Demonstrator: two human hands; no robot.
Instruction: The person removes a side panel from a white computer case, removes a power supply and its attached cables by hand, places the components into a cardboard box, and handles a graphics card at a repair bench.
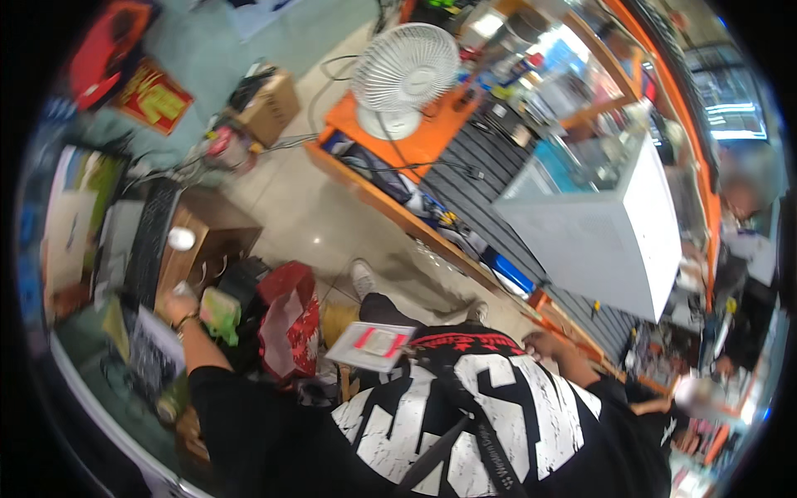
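My left hand reaches out to the left, over the edge of a small brown wooden cabinet. Its fingers are closed around a small white thing, too small to name. A white computer mouse lies on the cabinet just beyond that hand, beside a black keyboard. My right hand is held low at my right side near the orange edge of the counter, its fingers loosely apart with nothing visible in them. In front of my body is a flat white box with a pink panel.
A red patterned bag and a green plastic bag stand beside my left arm. Ahead, a white fan stands on an orange-edged counter, with a white cabinet farther right. A cardboard box sits at the far left. Other people are at the right.
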